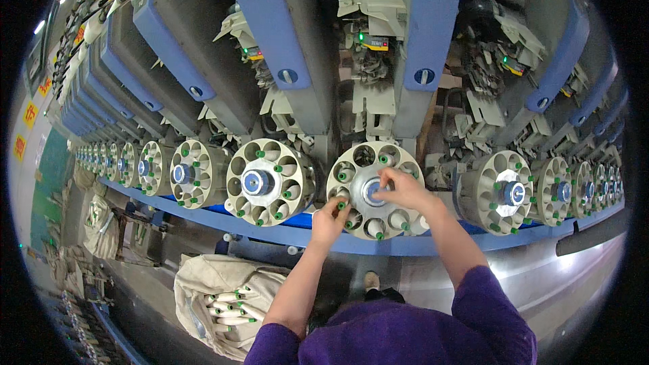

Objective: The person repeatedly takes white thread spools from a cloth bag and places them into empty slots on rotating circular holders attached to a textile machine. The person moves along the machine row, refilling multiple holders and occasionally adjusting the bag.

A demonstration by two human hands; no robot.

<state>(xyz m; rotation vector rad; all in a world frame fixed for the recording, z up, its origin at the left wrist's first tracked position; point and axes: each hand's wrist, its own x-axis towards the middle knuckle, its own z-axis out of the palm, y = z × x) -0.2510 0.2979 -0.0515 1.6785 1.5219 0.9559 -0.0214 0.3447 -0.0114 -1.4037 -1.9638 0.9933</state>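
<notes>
Hands work at a round cream drum (376,192) with a ring of pockets, fixed to the front of a long machine. The left hand (329,220) is at the drum's lower left edge, fingers pinched on the green tip of a bobbin (341,205) that sits in one of the pockets there. The right hand (403,189) lies across the drum's face just right of its blue and silver hub (371,192), fingertips bent in toward the hub and touching it; whether it grips anything there I cannot tell. Several other pockets of the same drum hold bobbins with green ends, and the top pocket looks hollow. Both forearms rise from purple sleeves (481,304) at the lower edge.

More drums of the same kind run in a row to either side, the nearest one (266,182) just to the left and another (501,192) to the right, all above a blue rail (284,233). Blue and grey housings (270,27) stand over them. Below and to the left, on the floor, an open cloth sack (216,297) holds a heap of pale bobbins with green tips (233,307).
</notes>
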